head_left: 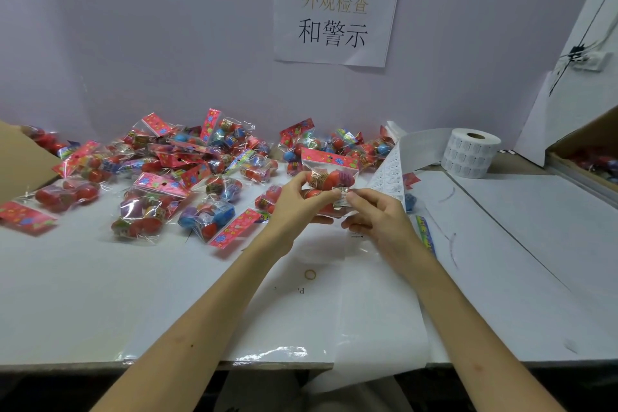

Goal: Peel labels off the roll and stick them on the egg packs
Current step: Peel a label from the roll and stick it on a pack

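Head view: a clear pack [329, 174] of red plastic eggs under a pink header card is held up over the middle of the table [100, 294]. The left hand [294, 201] grips it from the left, fingers curled round the bag. The right hand [378, 211] pinches a small white label [341, 197] between thumb and forefinger, and the label touches the front of the pack.

A pile [167, 177] of like packs, with red, blue and purple eggs, spreads across the far left and middle of the table. At the left edge a cardboard box [16, 157] shows more packs behind its flap. Another box [582, 144] at the right edge also holds packs.

A roll [470, 152] of labels stands upright at the right rear, and its strip [388, 170] trails down to just beside the right hand. A rubber band [310, 274] lies on the white table between the forearms. Clear film covers the near edge.

Behind is a lilac wall with a paper sign [334, 10] printed in Chinese characters. A socket [588, 60] with cables sits at the upper right.
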Available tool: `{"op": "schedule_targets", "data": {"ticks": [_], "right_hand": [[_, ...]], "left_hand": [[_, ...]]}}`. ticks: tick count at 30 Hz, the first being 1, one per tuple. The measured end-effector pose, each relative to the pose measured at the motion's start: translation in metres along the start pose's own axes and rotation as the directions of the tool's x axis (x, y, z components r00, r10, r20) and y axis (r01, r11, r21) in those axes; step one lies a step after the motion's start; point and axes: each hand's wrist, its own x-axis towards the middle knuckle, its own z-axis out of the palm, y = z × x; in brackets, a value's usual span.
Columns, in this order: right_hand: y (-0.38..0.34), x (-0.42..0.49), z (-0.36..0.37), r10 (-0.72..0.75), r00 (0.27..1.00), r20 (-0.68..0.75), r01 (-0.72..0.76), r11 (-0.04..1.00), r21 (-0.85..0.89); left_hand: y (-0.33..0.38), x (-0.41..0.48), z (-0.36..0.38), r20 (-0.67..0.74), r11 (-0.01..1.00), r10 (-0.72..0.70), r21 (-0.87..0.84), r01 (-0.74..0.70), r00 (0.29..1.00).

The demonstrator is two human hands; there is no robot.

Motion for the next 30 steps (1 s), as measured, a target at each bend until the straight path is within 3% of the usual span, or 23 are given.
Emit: {"op": "schedule_targets", "data": {"ticks": [15, 30], "right_hand": [[0.0008, -0.0004, -0.0008, -0.068, 0.998, -0.008, 0.067, 0.994, -0.085], [0.0015, 0.0006, -0.0037, -0.019, 1.0, 0.021, 0.019, 1.0, 0.001]], "left_hand": [[0.0024, -0.003, 0.0003, -0.01, 1.0, 0.015, 0.0, -0.015, 1.0], [0.0053, -0.0038, -0.0017, 0.045, 0.999, -0.034, -0.04, 0.036, 0.998]]}}
